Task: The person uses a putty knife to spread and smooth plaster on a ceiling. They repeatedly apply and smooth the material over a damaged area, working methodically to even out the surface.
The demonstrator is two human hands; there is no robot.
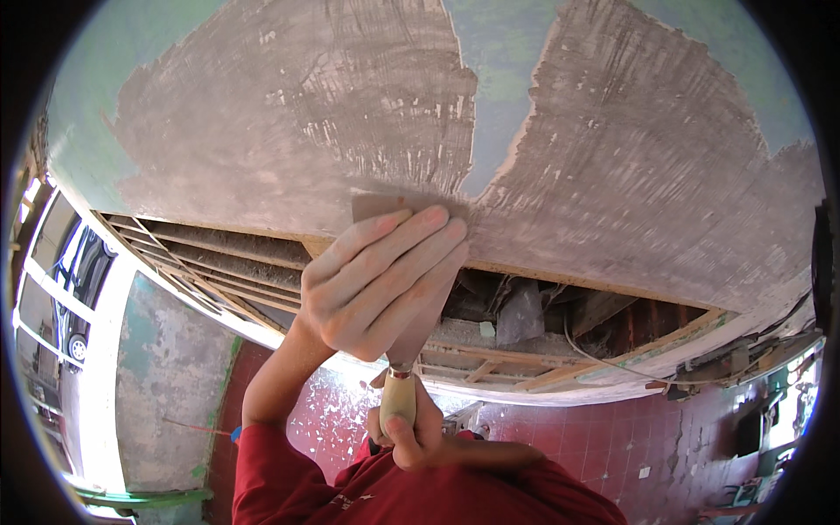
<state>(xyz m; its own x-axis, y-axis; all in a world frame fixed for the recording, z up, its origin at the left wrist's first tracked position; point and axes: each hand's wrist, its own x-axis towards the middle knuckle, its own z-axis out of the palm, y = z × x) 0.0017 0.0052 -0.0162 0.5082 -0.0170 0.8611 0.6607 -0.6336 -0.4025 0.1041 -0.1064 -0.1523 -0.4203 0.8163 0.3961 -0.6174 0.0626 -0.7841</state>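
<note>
A putty knife (411, 337) was pressed flat against a wall (289, 114), its metal blade almost wholly hidden under the left hand (376, 284); only the blade's upper corner showed above the fingertips and a narrow strip below the palm. The left hand lay spread, fingers (398, 249) extended and close together, bearing down on the blade rather than gripping it. The right hand (416, 429) was closed around the pale wooden handle (398, 402), thumb on top, the rest of the fingers out of sight behind it. Red sleeves (280, 477) were cut off by the lower edge. The wall's surface was a rough grey-brown coat of filler, streaked with scrape marks, with patches of pale green paint (503, 79) between them. Below its edge, an opening (542, 311) exposed wooden battens, debris and a loose wire, dim and hard to read. Dark red floor tiles (595, 446), flecked white, lay beyond.
</note>
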